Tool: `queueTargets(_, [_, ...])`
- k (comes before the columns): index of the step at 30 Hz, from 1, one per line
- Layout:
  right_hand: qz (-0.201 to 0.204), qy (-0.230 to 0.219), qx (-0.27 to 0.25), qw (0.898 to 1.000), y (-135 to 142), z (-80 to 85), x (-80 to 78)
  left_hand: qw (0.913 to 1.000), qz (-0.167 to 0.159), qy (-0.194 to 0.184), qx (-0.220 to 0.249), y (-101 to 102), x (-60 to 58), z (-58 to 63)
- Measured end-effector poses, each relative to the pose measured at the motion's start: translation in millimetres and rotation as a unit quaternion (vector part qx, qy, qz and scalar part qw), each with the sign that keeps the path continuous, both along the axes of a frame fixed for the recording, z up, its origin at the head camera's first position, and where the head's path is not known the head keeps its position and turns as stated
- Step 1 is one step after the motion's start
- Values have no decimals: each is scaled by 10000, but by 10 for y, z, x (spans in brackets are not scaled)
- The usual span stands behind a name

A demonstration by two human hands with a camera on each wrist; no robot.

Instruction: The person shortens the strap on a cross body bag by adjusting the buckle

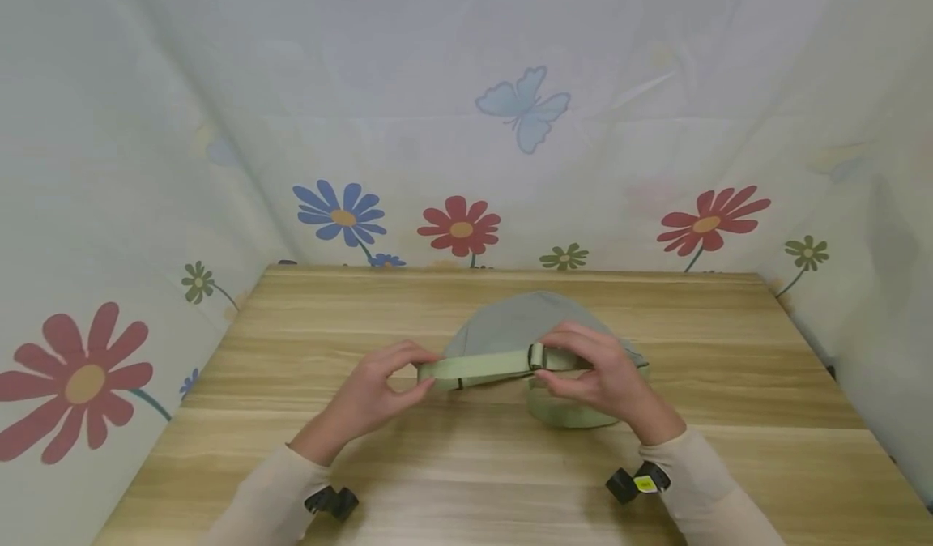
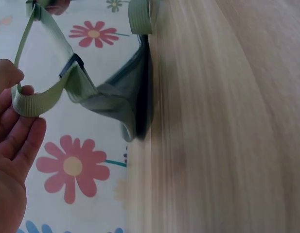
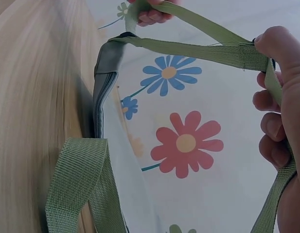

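Note:
A grey-green bag (image 1: 510, 319) with a zipper (image 3: 102, 97) lies on the table behind both hands. Its light green webbing strap (image 1: 488, 365) is stretched between them, above the tabletop. At its left end, my left hand (image 1: 382, 384) pinches a bend of the strap between thumb and fingers; the left wrist view shows that bend as a loop (image 2: 38, 104). My right hand (image 1: 605, 372) grips the strap beside a dark slider buckle (image 1: 535, 357). A dark ring (image 2: 73, 64) joins the strap to the bag. More strap (image 1: 572, 412) hangs down below my right hand.
The wood-grain table (image 1: 466, 481) reaches back to a white cloth backdrop (image 1: 408, 125) printed with flowers and a butterfly. Cloth also stands along the left and right sides. Each wrist wears a small black camera (image 1: 331, 501).

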State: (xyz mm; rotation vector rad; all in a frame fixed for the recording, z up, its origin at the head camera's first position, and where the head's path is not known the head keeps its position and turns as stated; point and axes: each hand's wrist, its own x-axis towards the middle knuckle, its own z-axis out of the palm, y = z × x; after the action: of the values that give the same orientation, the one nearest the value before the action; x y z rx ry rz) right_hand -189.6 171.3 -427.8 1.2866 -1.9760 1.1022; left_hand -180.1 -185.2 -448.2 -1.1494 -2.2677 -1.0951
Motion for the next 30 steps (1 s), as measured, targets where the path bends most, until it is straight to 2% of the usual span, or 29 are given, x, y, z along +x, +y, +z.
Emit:
queueTargets(5, [-2,114,-68,9999,15,28,-2,9985,171,-486,169,-107,8,-63])
queueTargets(8, [57,121,-47,9999,5,41,0,9974,123,-685,201,-140,6,-84])
queueTargets(15, [98,110,-199,9997,-30,43,5,9945,129,-1023,-192,-80,-17,-12])
queueTargets(18, [-29,151,-225,9996,-62,50,6,9944,-13,-891,-571,40,-41,48])
queueTargets(21, [-127,45,-179,9997,-103,50,14,9941,-151,-570,-906,226,-36,110])
queueTargets(23, [-135,-47,-130,9998,-134,43,20,9931,-31,-389,-1103,369,-9,165])
queueTargets(26, [-116,-136,-67,9998,-175,31,34,9914,204,-315,-1255,568,27,249])
queueTargets(30, [-120,-114,10,9999,-226,44,56,9929,272,-305,-1121,748,42,326])
